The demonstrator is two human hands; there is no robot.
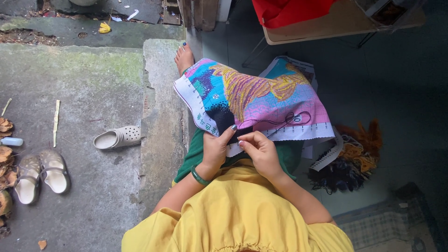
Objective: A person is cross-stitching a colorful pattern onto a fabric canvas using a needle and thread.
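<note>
Far left: a pair of sandals (41,176) on the concrete, a single pale clog (117,137) nearer you, a stick (56,122) and dry leaves about. Then the concrete step edge (158,116), your bare foot (184,58) beyond it.

Centre: the cross-stitch canvas (254,100) lies draped over your lap, bright panel up. Your left hand (215,148), green bangle (199,177) on the wrist, pinches the canvas's near edge, thumb on top, fingers curled under. Your right hand (259,150) sits just beside it, fingertips closed together at the cloth as if on a needle; needle itself too small to see, so can't confirm. A dark thread (284,120) loops loose over the pink area.

Progress, judged: most of the visible panel looks filled — blue, yellow, pink, a dark patch by your thumb. The white gridded border is bare, and whatever is folded under is hidden.

Right: a heap of thread skeins (347,161) on the floor, a table (336,21) with red cloth (289,11) above.
</note>
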